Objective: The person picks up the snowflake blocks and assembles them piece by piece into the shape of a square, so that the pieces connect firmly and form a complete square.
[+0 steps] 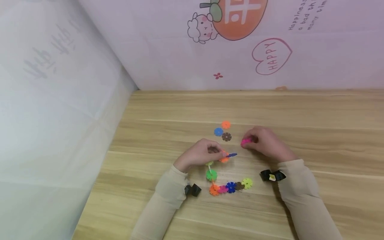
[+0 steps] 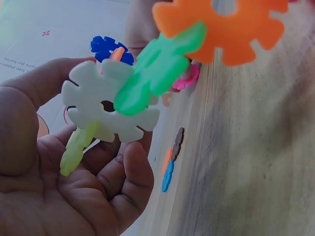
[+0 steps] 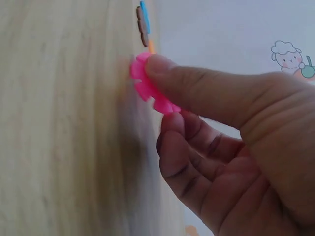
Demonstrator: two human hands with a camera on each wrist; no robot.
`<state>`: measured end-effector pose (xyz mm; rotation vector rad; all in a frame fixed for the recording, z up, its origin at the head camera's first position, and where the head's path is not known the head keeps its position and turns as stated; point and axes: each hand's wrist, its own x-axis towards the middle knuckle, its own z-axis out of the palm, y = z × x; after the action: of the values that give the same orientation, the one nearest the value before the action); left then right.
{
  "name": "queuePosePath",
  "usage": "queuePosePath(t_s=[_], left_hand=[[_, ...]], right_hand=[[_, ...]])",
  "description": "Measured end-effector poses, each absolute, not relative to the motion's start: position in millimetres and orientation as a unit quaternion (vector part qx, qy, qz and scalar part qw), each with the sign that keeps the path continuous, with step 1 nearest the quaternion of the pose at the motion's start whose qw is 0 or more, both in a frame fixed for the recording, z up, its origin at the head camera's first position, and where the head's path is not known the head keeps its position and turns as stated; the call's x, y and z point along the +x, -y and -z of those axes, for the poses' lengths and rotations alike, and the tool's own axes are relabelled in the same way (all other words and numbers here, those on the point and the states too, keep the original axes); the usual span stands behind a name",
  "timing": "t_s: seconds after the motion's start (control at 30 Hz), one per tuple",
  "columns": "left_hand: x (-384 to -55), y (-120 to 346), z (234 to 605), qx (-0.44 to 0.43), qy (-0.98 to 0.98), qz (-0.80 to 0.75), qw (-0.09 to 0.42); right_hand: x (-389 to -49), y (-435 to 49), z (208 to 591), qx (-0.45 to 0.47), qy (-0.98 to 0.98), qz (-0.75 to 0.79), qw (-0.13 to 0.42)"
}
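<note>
My left hand (image 1: pixel 199 153) pinches an orange snowflake-shaped plastic disc (image 1: pixel 224 158) at one end of a linked chain. A dark blue disc (image 1: pixel 232 155) juts from that orange one, toward the right hand. From there the chain bends through a yellow-green, a white (image 2: pixel 83 96) and a green disc (image 1: pixel 211 175). It then runs right along the table through orange (image 1: pixel 214 190), pink, blue (image 1: pixel 231 187) and brown discs to a yellow one (image 1: pixel 247 183). My right hand (image 1: pixel 267 143) pinches a separate pink disc (image 3: pixel 142 83) by its edge, just off the chain's blue end.
Beyond the hands lie three loose discs: orange (image 1: pixel 226 124), light blue (image 1: pixel 218 132) and brown (image 1: pixel 226 137). A printed white cloth (image 1: pixel 168 60) hangs behind the wooden table (image 1: pixel 144 200), with another white sheet (image 1: pixel 60 126) at the left. Black camera bands are on both wrists.
</note>
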<state>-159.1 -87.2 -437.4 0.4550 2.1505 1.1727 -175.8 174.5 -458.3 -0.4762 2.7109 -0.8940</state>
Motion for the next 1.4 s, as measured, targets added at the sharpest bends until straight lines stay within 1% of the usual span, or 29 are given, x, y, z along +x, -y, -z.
queuePosePath(t_s=[0.13,0.43,0.6,0.93,1.1,1.4], left_hand=[[-158.7,86.8,437.7,0.162,-0.818,-0.445,0.327],[-157.0,85.3,438.1,0.149,-0.813,-0.454,0.332],[-157.0,85.3,438.5,0.153,-0.812,-0.461,0.325],[-156.7,85.0,440.7,0.149,-0.802,-0.476,0.328],[-156.5,85.3,440.2,0.149,-0.808,-0.471,0.322],[-156.5,84.2,439.3,0.163,-0.813,-0.464,0.311]], right_hand=[[-171.6,-178.0,458.5,-0.176,-0.923,0.316,0.130],[-161.3,-179.2,452.6,-0.191,-0.872,0.405,0.195],[-154.8,-178.1,444.3,-0.186,-0.846,0.451,0.215],[-147.4,-177.4,430.1,-0.180,-0.822,0.485,0.236],[-145.7,-176.9,428.0,-0.184,-0.815,0.490,0.249],[-142.8,-172.4,423.9,-0.190,-0.813,0.488,0.255]])
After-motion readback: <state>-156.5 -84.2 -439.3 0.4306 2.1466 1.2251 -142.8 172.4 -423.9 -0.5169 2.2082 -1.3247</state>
